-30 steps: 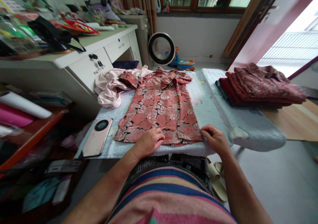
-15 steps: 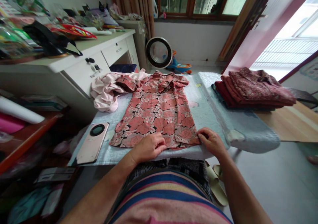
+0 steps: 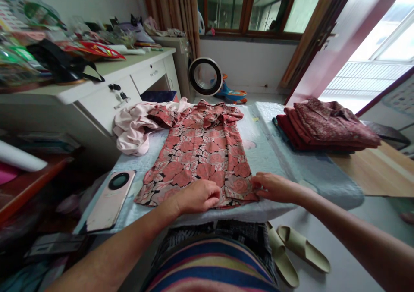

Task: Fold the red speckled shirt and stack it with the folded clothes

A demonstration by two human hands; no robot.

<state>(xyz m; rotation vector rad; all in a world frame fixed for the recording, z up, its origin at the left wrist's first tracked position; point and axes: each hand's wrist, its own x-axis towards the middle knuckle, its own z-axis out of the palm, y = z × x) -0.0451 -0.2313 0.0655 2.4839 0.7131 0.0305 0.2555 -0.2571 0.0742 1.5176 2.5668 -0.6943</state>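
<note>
A red flowered dress (image 3: 200, 154) lies spread flat on the grey cloth-covered bench (image 3: 274, 154), its collar toward the far end and its hem at the near edge, right in front of the person. The left hand (image 3: 197, 196) rests on the hem near its middle, fingers curled down onto the fabric with a little of it gathered beneath them; whether it pinches the cloth cannot be told. The right hand (image 3: 270, 187) lies at the hem's right corner, its grip closed on the edge of the fabric between thumb and fingertips.

Just left of the dress, touching its upper sleeve, sits a crumpled pale pink garment (image 3: 136, 126). A pink phone (image 3: 110, 199) lies on the bench near the left corner, apart from the dress. On the bench's right side, well apart from the hands, is a stack of folded dark red clothes (image 3: 326, 124). A white desk (image 3: 106, 98) piled with clutter stands to the left, a round fan (image 3: 205, 76) beyond the bench, and a pair of slippers (image 3: 294, 253) on the floor.
</note>
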